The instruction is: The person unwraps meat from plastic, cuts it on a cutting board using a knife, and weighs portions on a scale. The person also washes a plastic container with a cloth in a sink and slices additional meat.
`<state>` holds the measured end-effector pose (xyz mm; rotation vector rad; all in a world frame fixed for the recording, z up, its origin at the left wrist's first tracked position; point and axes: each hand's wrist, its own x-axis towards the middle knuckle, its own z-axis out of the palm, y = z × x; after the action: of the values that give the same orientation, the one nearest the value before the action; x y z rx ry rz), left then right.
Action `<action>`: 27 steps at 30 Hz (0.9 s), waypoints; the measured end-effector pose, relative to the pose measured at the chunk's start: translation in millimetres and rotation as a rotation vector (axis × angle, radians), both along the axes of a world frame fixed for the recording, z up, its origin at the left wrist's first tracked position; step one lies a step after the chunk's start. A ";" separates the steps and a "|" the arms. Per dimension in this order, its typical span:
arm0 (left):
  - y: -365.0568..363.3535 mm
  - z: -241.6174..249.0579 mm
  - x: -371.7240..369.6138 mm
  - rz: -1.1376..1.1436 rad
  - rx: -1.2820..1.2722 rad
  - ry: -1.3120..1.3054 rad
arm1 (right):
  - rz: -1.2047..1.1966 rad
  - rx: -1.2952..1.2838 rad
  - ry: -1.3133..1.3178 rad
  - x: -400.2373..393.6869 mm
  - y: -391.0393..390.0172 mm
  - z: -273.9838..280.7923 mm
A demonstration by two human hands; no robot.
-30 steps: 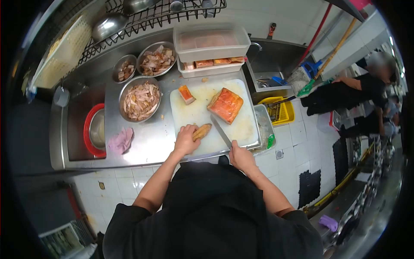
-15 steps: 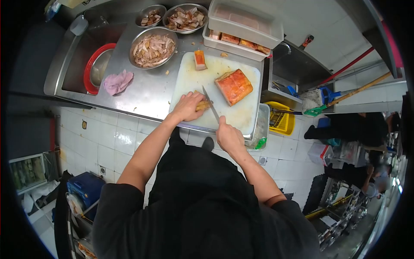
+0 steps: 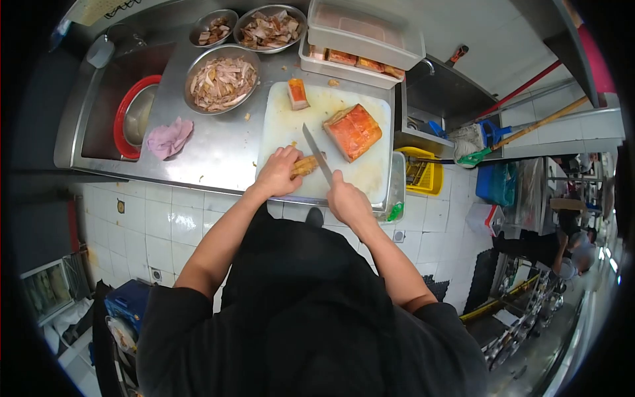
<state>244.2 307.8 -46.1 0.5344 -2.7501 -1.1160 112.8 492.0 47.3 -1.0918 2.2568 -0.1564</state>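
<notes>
My left hand [image 3: 279, 173] is curled over a small brown piece of meat [image 3: 304, 166] near the front of the white cutting board [image 3: 278, 119]. Its fingertips press on the piece and partly cover it. In my right hand [image 3: 347, 197] is a kitchen knife [image 3: 316, 149], gripped by the handle, its blade pointing away from me and slanting left, just right of that piece. A large block of meat with orange-red skin [image 3: 352, 132] lies right of the blade. Farther back on the board stands a smaller cut of the same meat [image 3: 297, 94].
Metal bowls of cut meat [image 3: 221, 83] stand behind left. A plastic container [image 3: 350, 71] of meat blocks sits at the back. A pink cloth [image 3: 170, 137] lies beside the left sink [image 3: 99, 112]. A yellow basket [image 3: 423, 173] is right of the board; a person [image 3: 539, 248] is farther right.
The view has shifted slightly. My left hand has drawn back a little, showing more of the brown piece. The knife stays beside it. A person in the right background has moved out of sight.
</notes>
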 end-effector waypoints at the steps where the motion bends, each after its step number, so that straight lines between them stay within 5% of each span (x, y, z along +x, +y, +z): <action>1: -1.9 -1.4 0.6 -0.004 0.005 -0.003 | -0.004 0.005 -0.003 4.3 3.5 12.8; 9: -11.2 -5.2 2.4 -0.083 0.098 0.058 | 0.080 0.079 -0.054 18.6 11.5 18.5; 12: -11.8 -8.4 1.9 -0.075 0.108 0.070 | 0.072 -0.142 0.021 15.7 -16.9 -62.4; 22: -6.9 4.9 19.4 0.010 0.071 0.055 | 0.131 -0.016 -0.068 18.7 10.6 33.0; 27: -6.9 3.5 22.4 -0.005 0.088 0.091 | 0.076 0.045 -0.088 34.8 10.3 10.9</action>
<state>266.6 301.0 -42.6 0.4748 -2.6368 -1.2352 147.6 502.3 58.3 -1.1236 2.1274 -0.1197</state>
